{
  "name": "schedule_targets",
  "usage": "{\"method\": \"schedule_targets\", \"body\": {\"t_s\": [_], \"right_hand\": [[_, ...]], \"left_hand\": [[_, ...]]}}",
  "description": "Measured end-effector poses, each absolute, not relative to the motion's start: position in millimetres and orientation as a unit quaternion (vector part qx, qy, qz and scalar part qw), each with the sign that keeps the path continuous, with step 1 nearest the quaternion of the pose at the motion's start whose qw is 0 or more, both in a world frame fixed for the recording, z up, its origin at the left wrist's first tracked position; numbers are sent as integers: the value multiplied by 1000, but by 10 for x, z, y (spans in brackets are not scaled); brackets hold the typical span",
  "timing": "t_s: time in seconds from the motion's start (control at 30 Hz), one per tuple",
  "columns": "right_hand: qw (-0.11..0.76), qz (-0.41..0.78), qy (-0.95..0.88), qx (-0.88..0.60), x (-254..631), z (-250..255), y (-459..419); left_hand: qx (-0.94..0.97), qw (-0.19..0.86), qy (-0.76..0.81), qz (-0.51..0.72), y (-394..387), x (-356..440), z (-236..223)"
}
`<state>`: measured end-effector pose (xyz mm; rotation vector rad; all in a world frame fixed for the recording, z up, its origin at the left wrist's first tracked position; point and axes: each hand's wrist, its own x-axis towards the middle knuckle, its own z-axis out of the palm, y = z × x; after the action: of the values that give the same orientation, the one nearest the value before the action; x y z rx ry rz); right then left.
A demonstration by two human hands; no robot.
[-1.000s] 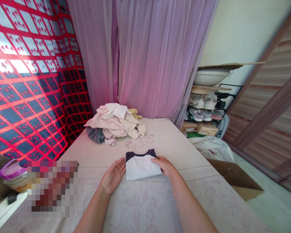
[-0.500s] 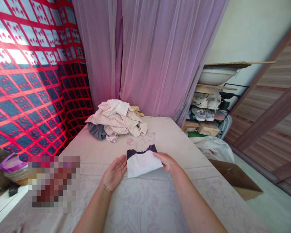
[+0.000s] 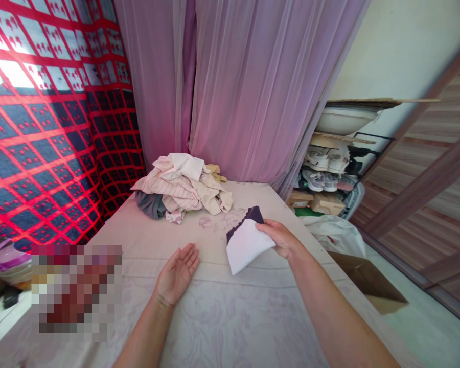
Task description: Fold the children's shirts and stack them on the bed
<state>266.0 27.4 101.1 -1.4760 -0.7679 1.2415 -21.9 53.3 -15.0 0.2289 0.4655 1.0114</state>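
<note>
My right hand [image 3: 279,236] grips the right edge of a folded white garment with a dark trim [image 3: 249,248], thumb on top. The garment is tilted, its dark edge toward the upper left; its exact kind cannot be made out. To its left, my left hand [image 3: 179,273] lies palm up with fingers stretched out, holding nothing and apart from the garment. Beyond both hands, a heap of crumpled clothes [image 3: 184,189] in pink stripes, beige and grey rests on the bed [image 3: 230,327].
Purple curtains [image 3: 249,92] hang behind the bed, and a red-and-dark checked cloth [image 3: 61,117] hangs at the left. On the right stand a rack with shoes [image 3: 322,179], a white plastic bag [image 3: 333,235] and an open cardboard box [image 3: 368,281]. A blurred patch [image 3: 76,291] covers the lower left.
My right hand has moved the folded garment to the right and turned it, its dark edge now slanting. My left hand has come away from the garment's left side and stays open.
</note>
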Motion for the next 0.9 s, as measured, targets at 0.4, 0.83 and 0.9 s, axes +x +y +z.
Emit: {"method": "schedule_targets", "body": {"t_s": [0.4, 0.83, 0.9], "right_hand": [[496, 411, -332, -689, 3404, 1285, 999], [342, 209, -390, -829, 4261, 932, 1407], [307, 150, -396, -852, 4346, 772, 1375]], "left_hand": [[113, 855, 205, 462, 605, -219, -188], [119, 866, 191, 447, 628, -223, -236], [128, 869, 179, 442, 632, -226, -252]]}}
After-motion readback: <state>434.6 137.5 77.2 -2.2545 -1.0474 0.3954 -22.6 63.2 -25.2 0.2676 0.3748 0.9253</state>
